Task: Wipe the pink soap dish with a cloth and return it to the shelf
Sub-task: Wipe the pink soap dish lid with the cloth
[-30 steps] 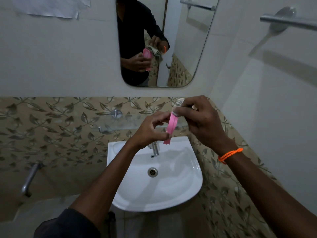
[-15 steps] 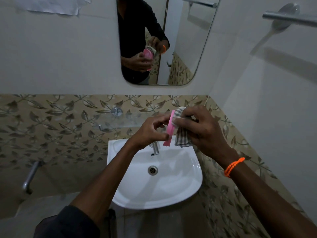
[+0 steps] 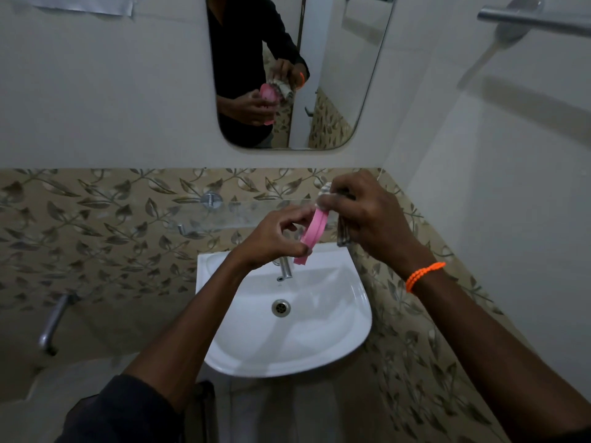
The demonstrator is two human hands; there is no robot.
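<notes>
Plastic, pink oval soap dish (image 3: 312, 235) looks light, stiff, perhaps slippery; left hand (image 3: 271, 238) pinches its edge, right hand (image 3: 367, 215) clutches checked cloth (image 3: 342, 231).

Both forearms reached forward and converged at chest height, the hands close together. The left hand (image 3: 275, 236) was curled, thumb and fingers pinched closed on the pink soap dish (image 3: 312, 235) held edge-on. The right hand (image 3: 367, 215), knuckles up and slightly higher, had its fingers bunched on the cloth (image 3: 342, 233), pressed to the dish's upper end. The right wrist bore an orange band (image 3: 423, 275); a dark sleeve (image 3: 121, 410) covered the left upper arm.
</notes>
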